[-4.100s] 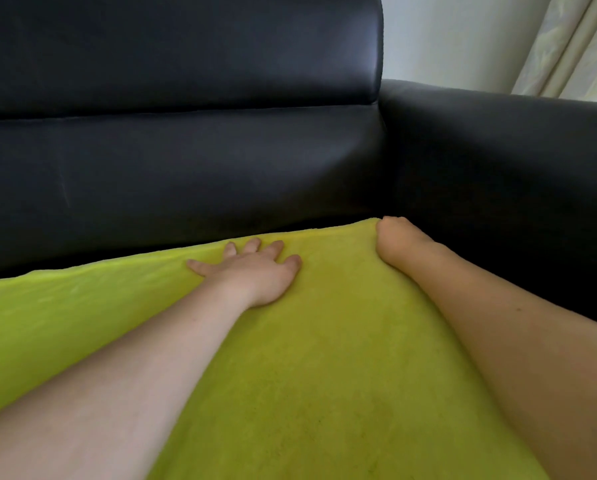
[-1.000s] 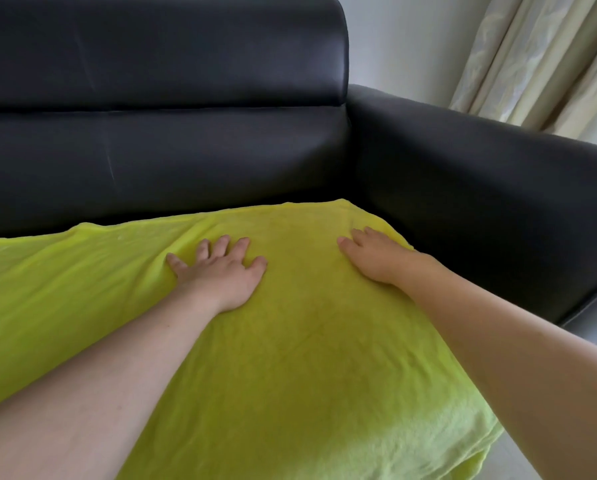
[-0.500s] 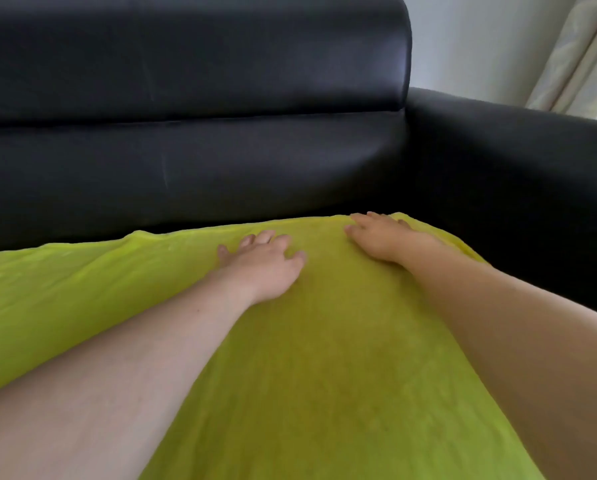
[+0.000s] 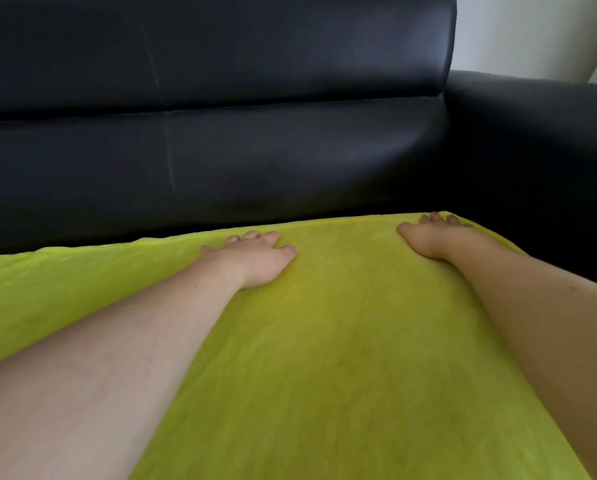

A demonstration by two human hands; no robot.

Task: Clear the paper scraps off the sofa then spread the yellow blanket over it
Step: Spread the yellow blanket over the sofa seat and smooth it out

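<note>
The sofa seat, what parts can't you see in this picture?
- Seat cushion: head view, hidden under the yellow blanket.
- Blanket's left and near ends: cut off by the frame edges.
- Paper scraps: none visible.
- Palms of the left hand and right hand: pressed face-down.
- Sofa top: cropped.

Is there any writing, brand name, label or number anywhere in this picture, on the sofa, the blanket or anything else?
None: no word, label, brand, number or sign shows in this view.
The black sofa is plain, with only creases and seams.
The yellow blanket bears no tag or print where it shows.
The left hand and right hand lie flat on the blanket and carry no writing.
</note>
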